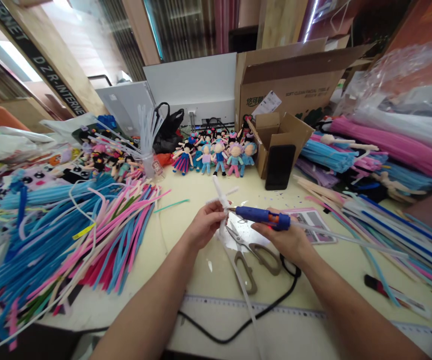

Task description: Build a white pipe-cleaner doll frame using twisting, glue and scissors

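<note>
My left hand (208, 223) pinches a white pipe cleaner piece (220, 192), bent into a small figure-like shape, with a long white tail hanging down toward the table's front edge. In my right hand (289, 240) is a blue hot glue gun (263, 217) with orange parts and a small red light. Its nozzle points left and meets the white piece beside my left fingertips; whether glue is coming out cannot be seen. A clear glue stick (351, 239) sticks out behind the gun. Grey-handled scissors (251, 250) lie just below, partly open.
Bundles of coloured pipe cleaners (61, 235) cover the left, with more on the right (399, 235). Several small dolls (219, 155) stand at the back beside a cardboard box (281, 132) and a black phone (280, 167). A black cable (223, 341) crosses a ruler (268, 307) in front.
</note>
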`<state>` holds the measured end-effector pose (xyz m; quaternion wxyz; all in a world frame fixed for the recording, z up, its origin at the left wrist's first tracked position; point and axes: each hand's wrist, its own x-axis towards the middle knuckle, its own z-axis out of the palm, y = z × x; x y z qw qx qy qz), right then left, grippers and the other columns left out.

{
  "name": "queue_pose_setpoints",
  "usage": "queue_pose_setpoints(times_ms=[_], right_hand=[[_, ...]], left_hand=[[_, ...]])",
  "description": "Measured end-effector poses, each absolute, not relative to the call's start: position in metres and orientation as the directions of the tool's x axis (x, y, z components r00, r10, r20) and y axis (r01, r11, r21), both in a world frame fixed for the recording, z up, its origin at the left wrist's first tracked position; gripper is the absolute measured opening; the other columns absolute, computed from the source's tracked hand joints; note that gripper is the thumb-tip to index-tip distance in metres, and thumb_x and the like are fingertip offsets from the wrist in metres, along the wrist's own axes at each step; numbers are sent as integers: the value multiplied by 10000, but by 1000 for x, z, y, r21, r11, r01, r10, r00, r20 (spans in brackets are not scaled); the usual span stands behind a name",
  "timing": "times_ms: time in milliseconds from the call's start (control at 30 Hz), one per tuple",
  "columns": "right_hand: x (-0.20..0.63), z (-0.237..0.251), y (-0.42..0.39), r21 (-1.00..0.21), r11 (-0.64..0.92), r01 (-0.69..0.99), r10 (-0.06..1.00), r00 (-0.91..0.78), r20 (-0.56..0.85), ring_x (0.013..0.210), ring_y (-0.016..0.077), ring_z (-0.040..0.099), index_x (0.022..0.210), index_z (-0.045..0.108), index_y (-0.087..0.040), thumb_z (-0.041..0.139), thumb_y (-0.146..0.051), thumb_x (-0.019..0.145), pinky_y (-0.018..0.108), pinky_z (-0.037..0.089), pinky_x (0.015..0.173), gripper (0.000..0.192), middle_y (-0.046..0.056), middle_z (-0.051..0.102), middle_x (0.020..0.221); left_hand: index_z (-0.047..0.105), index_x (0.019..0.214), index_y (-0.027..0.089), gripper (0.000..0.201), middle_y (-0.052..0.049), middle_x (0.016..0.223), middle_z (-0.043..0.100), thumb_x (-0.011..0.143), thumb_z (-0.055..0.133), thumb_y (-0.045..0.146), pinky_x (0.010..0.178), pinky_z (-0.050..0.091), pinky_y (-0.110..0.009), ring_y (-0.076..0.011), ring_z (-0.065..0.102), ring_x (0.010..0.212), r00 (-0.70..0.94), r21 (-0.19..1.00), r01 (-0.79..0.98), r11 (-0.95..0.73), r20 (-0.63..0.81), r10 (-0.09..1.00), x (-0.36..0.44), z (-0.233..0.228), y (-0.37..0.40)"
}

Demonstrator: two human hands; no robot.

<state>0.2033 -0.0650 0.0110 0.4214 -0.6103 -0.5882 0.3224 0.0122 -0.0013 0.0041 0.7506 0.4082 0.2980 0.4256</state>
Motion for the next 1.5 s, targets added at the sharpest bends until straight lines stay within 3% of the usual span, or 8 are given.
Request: queue_pose_setpoints(times_ms=[433, 1100, 1500], right_hand=[[204, 13, -65, -898, 3, 440, 992, 115, 60, 584, 156, 525, 678, 582, -207, 636, -457, 682, 279, 420, 554, 256, -19, 572, 594], [202, 15, -67, -918, 28, 396, 988, 126, 85, 511, 137, 495, 623, 575, -211, 661, -465, 658, 268, 415, 496, 271, -24, 566, 546], [203, 18, -67, -920, 28, 392, 987, 135, 87, 580, 170, 579, 655, 613, -216, 664, -458, 656, 301, 469, 576, 248, -13, 637, 608]], left_hand=[[686, 878, 124, 284, -2, 631, 621, 594, 696, 124, 566, 410, -198, -76, 534, 542, 453, 862, -398, 312, -112, 885, 13, 4, -1], [693, 887, 124, 277, -2, 608, 605, 612, 675, 135, 556, 383, -202, -78, 514, 540, 453, 872, -369, 323, -135, 881, 10, 4, 0], [694, 901, 133, 296, -3, 614, 591, 607, 679, 163, 568, 374, -216, -81, 501, 544, 459, 884, -351, 308, -124, 880, 9, 1, 1]])
